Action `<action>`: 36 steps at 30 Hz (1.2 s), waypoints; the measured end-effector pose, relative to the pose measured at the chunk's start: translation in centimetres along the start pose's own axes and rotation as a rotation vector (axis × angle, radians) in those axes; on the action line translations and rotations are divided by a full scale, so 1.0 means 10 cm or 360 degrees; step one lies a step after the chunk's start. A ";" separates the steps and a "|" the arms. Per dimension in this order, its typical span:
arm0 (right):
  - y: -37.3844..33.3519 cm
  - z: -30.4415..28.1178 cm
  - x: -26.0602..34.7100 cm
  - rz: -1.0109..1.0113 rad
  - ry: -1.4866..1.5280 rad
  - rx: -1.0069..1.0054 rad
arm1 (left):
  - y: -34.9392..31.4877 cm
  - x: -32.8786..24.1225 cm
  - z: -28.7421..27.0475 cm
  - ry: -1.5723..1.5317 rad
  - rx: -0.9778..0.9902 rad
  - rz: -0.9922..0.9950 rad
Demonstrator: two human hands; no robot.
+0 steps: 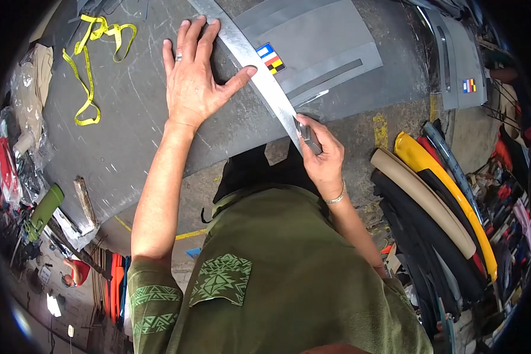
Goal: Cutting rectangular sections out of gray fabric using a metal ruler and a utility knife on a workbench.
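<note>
Work in the head view looks partway along: a grey panel already bears a coloured patch and a strip with a dark slot, while the side by the metal ruler seems to be the part in hand. The panel lies on the dark table, to the right of the left hand and above the right hand.

The left hand is spread flat, fingers apart and closed on nothing; its thumb presses on the ruler and its index fingertip rests at the ruler's near edge. The right hand is closed, pinching a small grey tool by the lower end of the ruler. Whether the tool has a blade or a marking tip, I cannot tell.

No finished line shows along the ruler, so I judge that edge not yet done, though the ruler covers part of it. Up and well to the right of the right hand, a second grey panel carries a similar patch. To the left of the left hand lies a loose yellow measuring tape.
</note>
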State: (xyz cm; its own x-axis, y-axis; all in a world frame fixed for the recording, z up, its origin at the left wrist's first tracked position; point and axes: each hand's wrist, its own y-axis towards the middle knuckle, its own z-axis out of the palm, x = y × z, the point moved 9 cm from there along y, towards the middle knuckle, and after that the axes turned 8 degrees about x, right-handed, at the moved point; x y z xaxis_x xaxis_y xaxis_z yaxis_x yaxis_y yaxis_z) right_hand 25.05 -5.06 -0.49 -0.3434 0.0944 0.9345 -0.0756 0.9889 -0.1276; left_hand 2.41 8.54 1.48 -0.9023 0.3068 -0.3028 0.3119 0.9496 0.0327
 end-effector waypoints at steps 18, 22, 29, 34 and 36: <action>0.01 -0.01 0.02 -0.0022 -0.0019 -0.0008 | 0.01 -0.02 -0.03 0.0039 -0.0022 0.0018; 0.01 -0.01 0.04 -0.0028 -0.0044 -0.0014 | 0.01 -0.02 -0.02 0.0051 -0.0027 0.0020; 0.01 -0.01 0.01 0.0020 -0.0005 -0.0004 | 0.00 0.00 0.00 0.0050 -0.0040 0.0022; 0.00 -0.01 -0.01 0.0014 -0.0011 -0.0016 | 0.01 0.00 0.00 0.0041 -0.0042 0.0027; 0.00 0.00 0.00 0.0001 -0.0025 -0.0017 | 0.01 0.00 0.00 0.0044 -0.0042 0.0028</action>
State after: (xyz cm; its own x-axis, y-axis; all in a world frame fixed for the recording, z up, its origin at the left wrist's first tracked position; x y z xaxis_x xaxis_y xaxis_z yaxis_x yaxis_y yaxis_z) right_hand 25.10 -5.01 -0.52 -0.3583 0.0934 0.9289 -0.0650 0.9901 -0.1247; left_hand 2.46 8.60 1.50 -0.9048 0.3249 -0.2752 0.3203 0.9452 0.0628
